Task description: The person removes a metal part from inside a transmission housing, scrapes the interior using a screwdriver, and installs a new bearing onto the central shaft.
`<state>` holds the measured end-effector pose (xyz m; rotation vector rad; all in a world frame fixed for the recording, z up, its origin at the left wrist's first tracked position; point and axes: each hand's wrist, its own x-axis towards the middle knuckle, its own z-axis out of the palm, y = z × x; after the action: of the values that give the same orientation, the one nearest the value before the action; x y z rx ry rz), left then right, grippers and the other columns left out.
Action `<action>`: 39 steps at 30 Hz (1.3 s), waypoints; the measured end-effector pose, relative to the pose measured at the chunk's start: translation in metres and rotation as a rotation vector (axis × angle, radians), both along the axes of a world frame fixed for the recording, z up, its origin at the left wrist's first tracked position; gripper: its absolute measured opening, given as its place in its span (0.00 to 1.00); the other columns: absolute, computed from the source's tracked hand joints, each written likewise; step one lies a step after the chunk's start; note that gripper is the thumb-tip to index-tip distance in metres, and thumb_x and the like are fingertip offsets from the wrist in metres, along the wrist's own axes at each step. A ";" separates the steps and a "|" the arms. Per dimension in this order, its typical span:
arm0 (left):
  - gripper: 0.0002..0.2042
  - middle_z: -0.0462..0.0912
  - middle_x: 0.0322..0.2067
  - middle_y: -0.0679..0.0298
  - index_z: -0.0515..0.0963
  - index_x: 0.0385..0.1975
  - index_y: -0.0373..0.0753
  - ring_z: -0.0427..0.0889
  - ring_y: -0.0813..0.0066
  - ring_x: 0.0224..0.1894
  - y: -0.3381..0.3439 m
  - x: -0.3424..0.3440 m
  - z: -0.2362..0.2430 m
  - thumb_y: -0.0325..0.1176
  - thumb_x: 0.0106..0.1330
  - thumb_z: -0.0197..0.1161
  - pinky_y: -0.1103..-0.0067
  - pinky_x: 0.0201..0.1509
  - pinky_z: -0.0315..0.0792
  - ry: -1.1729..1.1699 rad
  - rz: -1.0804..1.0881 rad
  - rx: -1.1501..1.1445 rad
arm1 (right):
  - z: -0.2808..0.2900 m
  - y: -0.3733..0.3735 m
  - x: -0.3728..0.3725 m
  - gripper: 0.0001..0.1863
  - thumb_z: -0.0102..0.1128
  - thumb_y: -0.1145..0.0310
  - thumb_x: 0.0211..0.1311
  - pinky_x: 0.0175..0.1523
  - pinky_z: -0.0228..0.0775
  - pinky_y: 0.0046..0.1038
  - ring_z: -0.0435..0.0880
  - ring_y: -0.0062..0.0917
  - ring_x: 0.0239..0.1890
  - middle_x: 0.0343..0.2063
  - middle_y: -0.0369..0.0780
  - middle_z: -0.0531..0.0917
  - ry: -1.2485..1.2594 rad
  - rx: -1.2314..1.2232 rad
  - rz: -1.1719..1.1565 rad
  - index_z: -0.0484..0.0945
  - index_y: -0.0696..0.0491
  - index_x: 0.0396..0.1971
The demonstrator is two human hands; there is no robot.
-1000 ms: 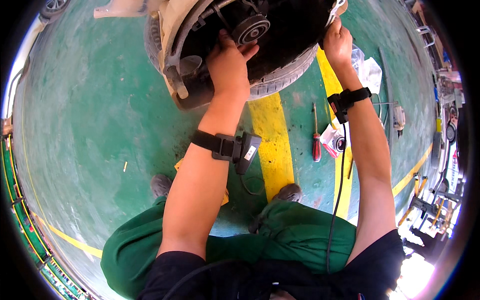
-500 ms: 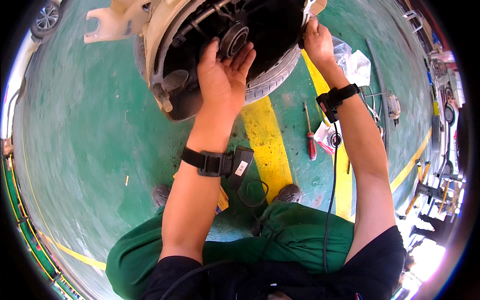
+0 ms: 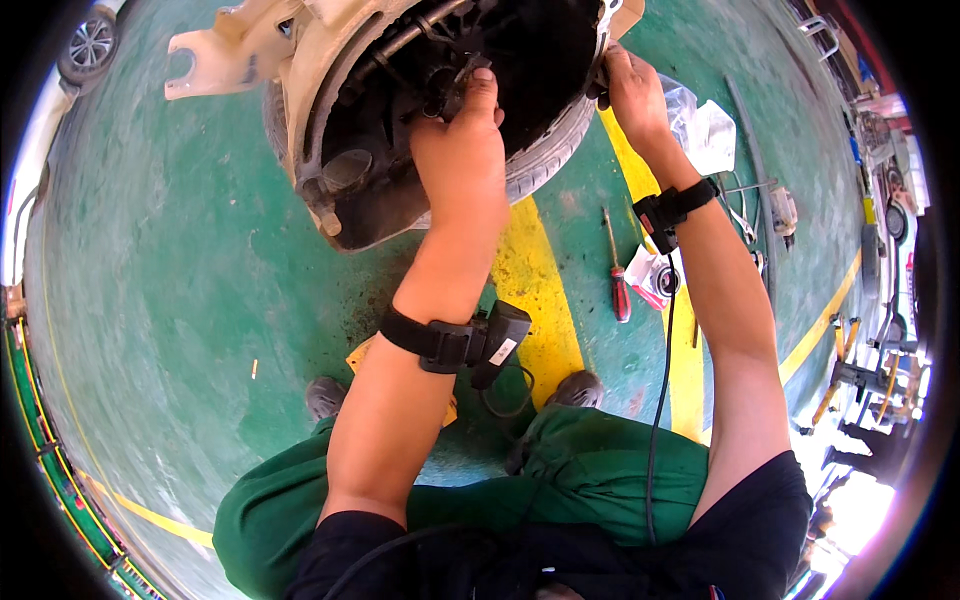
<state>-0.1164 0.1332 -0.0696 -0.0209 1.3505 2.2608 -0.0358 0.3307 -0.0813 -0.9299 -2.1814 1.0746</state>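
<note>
A pale metal gearbox bell housing (image 3: 308,120) with a dark hollow rests on a tire (image 3: 560,150). Inside the hollow, my left hand (image 3: 462,150) has its fingers closed round a dark bearing (image 3: 440,88), its thumb over the top. The bearing is mostly covered by the hand and blurred; a metal shaft (image 3: 415,38) shows just beyond it. At the housing's right edge, my right hand (image 3: 636,95) is closed on the rim, with its fingertips at a dark spot by the inner side.
A red-handled screwdriver (image 3: 620,292) lies on the green floor beside another ring bearing (image 3: 664,281) on its packaging. Clear plastic bags (image 3: 705,135), a long grey bar (image 3: 752,150) and tools lie at the right. A cable (image 3: 660,400) hangs from my right wrist strap.
My left hand has turned over from palm up with spread fingers to a closed grip on the bearing. The bearing's round face no longer shows. My right hand stays at the rim.
</note>
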 end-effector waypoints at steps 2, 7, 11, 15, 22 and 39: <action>0.12 0.84 0.45 0.64 0.80 0.48 0.35 0.81 0.75 0.43 0.004 0.001 -0.015 0.33 0.69 0.71 0.76 0.53 0.79 0.075 0.064 0.016 | -0.005 0.006 -0.002 0.34 0.42 0.44 0.78 0.38 0.73 0.33 0.81 0.30 0.26 0.22 0.45 0.82 0.025 -0.047 0.032 0.80 0.64 0.33; 0.13 0.85 0.45 0.65 0.80 0.49 0.36 0.81 0.75 0.45 0.006 0.003 -0.022 0.30 0.68 0.71 0.76 0.54 0.78 0.085 0.081 0.063 | -0.001 0.005 0.002 0.34 0.42 0.44 0.78 0.38 0.73 0.32 0.80 0.30 0.26 0.24 0.45 0.82 0.039 -0.074 0.058 0.79 0.65 0.34; 0.14 0.85 0.46 0.65 0.81 0.49 0.37 0.82 0.75 0.46 0.011 0.013 -0.023 0.27 0.65 0.72 0.75 0.54 0.78 -0.105 -0.059 0.088 | -0.003 0.015 0.008 0.34 0.42 0.44 0.78 0.39 0.74 0.31 0.81 0.30 0.27 0.26 0.45 0.83 -0.003 -0.074 0.070 0.80 0.65 0.37; 0.18 0.85 0.44 0.64 0.79 0.50 0.34 0.82 0.75 0.45 0.019 0.040 -0.035 0.23 0.60 0.73 0.77 0.54 0.75 -0.119 -0.200 0.075 | -0.001 0.013 0.008 0.31 0.44 0.47 0.78 0.40 0.75 0.28 0.82 0.29 0.30 0.31 0.45 0.85 0.078 -0.207 0.140 0.81 0.63 0.42; 0.14 0.86 0.42 0.63 0.80 0.46 0.34 0.83 0.74 0.45 0.015 0.049 -0.041 0.21 0.60 0.71 0.75 0.57 0.75 -0.106 -0.377 0.095 | 0.001 0.015 0.019 0.28 0.52 0.47 0.78 0.45 0.76 0.27 0.83 0.22 0.37 0.38 0.38 0.87 0.092 -0.415 0.266 0.83 0.61 0.51; 0.14 0.86 0.39 0.60 0.80 0.44 0.32 0.83 0.72 0.42 0.002 0.066 -0.100 0.22 0.58 0.70 0.78 0.51 0.75 -0.144 -0.545 -0.115 | -0.072 0.039 -0.022 0.17 0.57 0.63 0.77 0.47 0.74 0.22 0.80 0.16 0.38 0.39 0.34 0.87 0.269 -0.384 0.240 0.83 0.60 0.54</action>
<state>-0.0501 0.1356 -0.1691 0.1272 1.2271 1.6953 -0.0578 0.3694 -0.1533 -0.6370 -1.9318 1.6729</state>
